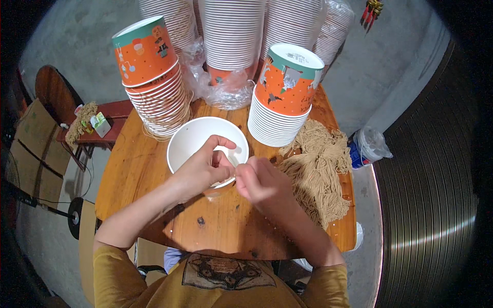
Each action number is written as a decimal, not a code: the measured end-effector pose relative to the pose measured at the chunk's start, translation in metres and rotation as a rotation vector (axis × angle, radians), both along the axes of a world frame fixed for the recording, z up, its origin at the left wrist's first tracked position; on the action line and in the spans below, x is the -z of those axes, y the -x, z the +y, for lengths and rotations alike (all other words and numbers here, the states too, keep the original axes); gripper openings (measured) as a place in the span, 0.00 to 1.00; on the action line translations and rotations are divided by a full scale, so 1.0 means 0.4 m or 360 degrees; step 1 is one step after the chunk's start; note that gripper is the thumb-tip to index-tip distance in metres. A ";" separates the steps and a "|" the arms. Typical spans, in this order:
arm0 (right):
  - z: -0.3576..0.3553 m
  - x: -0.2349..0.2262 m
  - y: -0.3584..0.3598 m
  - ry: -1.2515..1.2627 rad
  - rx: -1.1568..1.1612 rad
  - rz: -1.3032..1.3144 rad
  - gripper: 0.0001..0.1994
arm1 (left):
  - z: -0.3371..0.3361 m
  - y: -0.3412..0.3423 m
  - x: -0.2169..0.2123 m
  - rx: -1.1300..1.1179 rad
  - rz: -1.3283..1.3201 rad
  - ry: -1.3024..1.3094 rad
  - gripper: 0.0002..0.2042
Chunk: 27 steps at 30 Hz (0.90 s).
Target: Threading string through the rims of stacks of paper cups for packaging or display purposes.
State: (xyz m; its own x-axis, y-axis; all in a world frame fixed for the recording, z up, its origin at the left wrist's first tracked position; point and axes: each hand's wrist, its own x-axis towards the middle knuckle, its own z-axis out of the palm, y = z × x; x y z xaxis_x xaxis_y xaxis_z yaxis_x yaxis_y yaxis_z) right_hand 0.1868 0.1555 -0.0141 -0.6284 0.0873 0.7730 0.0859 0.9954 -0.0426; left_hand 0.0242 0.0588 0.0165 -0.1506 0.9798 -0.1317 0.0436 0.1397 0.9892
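Note:
A white paper bucket (181, 137) stands mouth up on the wooden table, close in front of me. My left hand (197, 167) is over its near side, index finger curved out and the other fingers bent inward. My right hand (262, 182) is closed in a pinch beside the bucket's near right rim, almost touching the left fingertips. Whatever lies between the fingers is too small and blurred to name. Right of my right hand lies a heap of tan cords (318, 174).
Upside-down orange and green paper buckets form a left stack (149, 56) with cords looped around it, and a right stack (287, 87). Tall plastic-wrapped bucket stacks (233, 36) rise behind them. A red bench (115, 113) is at far left, a ribbed shutter (436, 179) at right.

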 end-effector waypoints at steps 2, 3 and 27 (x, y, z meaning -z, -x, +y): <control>0.001 -0.010 0.002 0.0016 -0.0009 -0.0017 0.15 | -0.003 -0.011 -0.009 0.0001 0.0185 -0.0020 0.22; 0.001 -0.013 0.004 0.0032 -0.0021 -0.0034 0.15 | -0.006 -0.014 -0.008 -0.0002 0.0186 -0.0022 0.22; 0.043 -0.073 0.000 0.2635 -0.0346 -0.0854 0.15 | -0.012 -0.041 0.026 -0.0094 0.0899 -0.0695 0.14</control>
